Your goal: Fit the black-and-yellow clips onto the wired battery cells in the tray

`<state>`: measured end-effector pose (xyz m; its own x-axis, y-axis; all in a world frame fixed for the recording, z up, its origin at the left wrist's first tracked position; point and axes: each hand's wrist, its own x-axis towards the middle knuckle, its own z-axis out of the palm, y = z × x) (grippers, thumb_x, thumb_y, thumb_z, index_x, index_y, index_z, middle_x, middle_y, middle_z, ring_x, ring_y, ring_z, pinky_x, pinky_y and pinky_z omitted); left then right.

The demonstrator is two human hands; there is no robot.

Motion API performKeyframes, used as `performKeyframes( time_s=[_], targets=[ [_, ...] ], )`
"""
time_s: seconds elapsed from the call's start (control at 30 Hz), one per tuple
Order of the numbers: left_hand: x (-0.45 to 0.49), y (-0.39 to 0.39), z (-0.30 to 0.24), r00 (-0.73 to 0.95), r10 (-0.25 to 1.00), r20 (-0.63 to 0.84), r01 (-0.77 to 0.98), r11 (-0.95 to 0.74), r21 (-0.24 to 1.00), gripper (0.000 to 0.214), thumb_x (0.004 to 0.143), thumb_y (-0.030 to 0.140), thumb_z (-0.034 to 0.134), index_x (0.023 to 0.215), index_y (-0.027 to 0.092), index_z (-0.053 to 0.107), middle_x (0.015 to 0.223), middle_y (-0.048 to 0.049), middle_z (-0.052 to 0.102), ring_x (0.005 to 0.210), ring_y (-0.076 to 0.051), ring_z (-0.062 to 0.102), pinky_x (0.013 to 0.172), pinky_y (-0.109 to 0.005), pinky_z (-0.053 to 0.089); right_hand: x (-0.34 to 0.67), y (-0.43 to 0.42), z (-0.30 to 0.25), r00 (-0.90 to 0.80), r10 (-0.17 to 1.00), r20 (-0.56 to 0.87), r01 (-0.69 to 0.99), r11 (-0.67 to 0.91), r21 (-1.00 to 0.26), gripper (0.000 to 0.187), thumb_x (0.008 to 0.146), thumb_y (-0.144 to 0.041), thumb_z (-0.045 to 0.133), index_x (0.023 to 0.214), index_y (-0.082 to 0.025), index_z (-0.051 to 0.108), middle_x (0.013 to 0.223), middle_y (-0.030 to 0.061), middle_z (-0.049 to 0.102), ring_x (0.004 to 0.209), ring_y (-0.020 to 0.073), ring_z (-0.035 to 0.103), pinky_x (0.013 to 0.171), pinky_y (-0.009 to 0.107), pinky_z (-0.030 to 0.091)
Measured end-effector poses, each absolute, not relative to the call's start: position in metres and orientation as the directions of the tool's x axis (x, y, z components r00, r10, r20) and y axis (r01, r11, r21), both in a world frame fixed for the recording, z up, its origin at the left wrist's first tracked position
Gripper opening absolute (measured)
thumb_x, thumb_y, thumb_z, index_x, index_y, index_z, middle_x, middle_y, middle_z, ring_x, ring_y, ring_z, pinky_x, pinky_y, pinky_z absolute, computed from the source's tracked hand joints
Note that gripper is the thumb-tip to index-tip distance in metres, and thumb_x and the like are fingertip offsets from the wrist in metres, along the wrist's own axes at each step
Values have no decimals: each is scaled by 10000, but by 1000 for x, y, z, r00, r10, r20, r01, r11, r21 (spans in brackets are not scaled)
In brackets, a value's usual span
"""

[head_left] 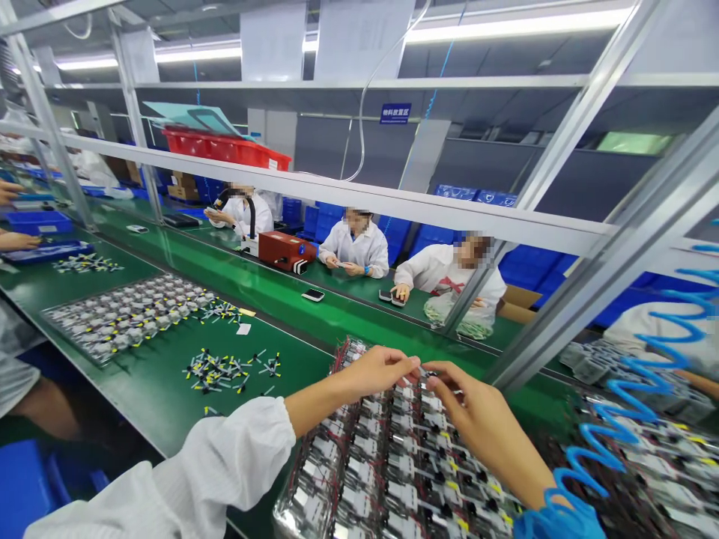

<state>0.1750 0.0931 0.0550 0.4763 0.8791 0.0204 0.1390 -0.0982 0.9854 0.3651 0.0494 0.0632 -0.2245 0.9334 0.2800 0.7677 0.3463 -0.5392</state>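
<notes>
White sleeve, L hand & R hand over bagged wired parts, fingers half-curled, can't tell if gripping

L hand bare skin, sleeve matt white cloth. R hand bare too, blue cuff thin, slightly shiny. Clear plastic packs glossy, crinkled. Surface smooth green, faint sheen. Blue coiled cord glossy plastic. Shelf uprights pale brushed metal. Red crate plastic, semi-gloss.
</notes>
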Motion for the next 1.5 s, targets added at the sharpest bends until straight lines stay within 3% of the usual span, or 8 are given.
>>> performKeyframes(
  time_s=[0.07, 0.17, 0.27, 0.4, 0.63, 0.83, 1.07, 1.5],
  targets=[
    [167, 106, 51, 544, 820, 179, 333, -407, 851, 327, 941, 398, 477, 918, 146, 684, 891, -43, 699, 805, -164, 608, 723, -261, 424, 381, 56, 59, -175, 950, 258, 803, 290, -520, 393, 918, -520, 406, 1067, -244, 643, 930, 46, 711, 752, 242, 650, 664, 328, 493],
    [153, 124, 42, 714, 648, 266, 477, -728, 492, 208, 935, 236, 498, 998, 170, 685, 1003, -61, 692, 982, -206, 597, 893, -308, 407, 398, 62, 52, -131, 958, 253, 832, 246, -498, 407, 862, -506, 407, 959, -217, 677, 804, 55, 699, 709, 257, 641, 640, 338, 475],
    [146, 135, 35, 798, 565, 208, 503, -816, 285, 208, 909, 158, 519, 1034, 197, 681, 1064, -63, 676, 1051, -218, 570, 964, -337, 378, 404, 64, 48, -129, 963, 236, 839, 233, -491, 398, 835, -512, 399, 846, -222, 671, 685, 38, 658, 634, 245, 612, 601, 334, 445],
    [153, 136, 31, 866, 468, 175, 441, -881, 171, 254, 913, 134, 499, 1055, 219, 691, 1065, -63, 663, 1005, -213, 563, 935, -330, 388, 405, 67, 44, -157, 964, 214, 843, 243, -480, 353, 804, -519, 441, 757, -237, 646, 621, 15, 610, 579, 225, 572, 566, 320, 407],
    [172, 124, 19, 941, 298, 159, 288, -954, 85, 206, 884, 309, 639, 1078, 263, 693, 1019, -60, 634, 932, -223, 554, 850, -324, 410, 415, 72, 21, -167, 964, 206, 851, 247, -464, 331, 823, -472, 418, 793, -233, 645, 614, 17, 585, 591, 234, 558, 580, 322, 403],
    [171, 131, 19, 937, 317, 148, 315, -948, 39, 251, 900, 174, 562, 1095, 266, 691, 1010, -54, 631, 932, -220, 554, 829, -319, 413, 418, 71, 7, -213, 963, 168, 841, 268, -469, 316, 819, -412, 460, 884, -237, 715, 878, 58, 708, 822, 271, 641, 753, 355, 460],
    [175, 135, 12, 942, 287, 171, 304, -949, -83, 290, 872, 177, 609, 1141, 266, 667, 1046, -61, 629, 937, -224, 556, 779, -315, 425, 406, 70, 5, -248, 957, 152, 833, 291, -471, 286, 837, -390, 478, 825, -228, 713, 725, 22, 682, 682, 231, 639, 638, 300, 453],
    [173, 143, 10, 943, 294, 158, 286, -956, 73, 174, 878, 189, 592, 1042, 214, 642, 987, -56, 645, 923, -214, 588, 805, -297, 440, 393, 78, -2, -205, 962, 180, 853, 265, -448, 276, 811, -311, 469, 849, -227, 729, 838, 43, 732, 797, 251, 670, 748, 325, 470]
  ],
)
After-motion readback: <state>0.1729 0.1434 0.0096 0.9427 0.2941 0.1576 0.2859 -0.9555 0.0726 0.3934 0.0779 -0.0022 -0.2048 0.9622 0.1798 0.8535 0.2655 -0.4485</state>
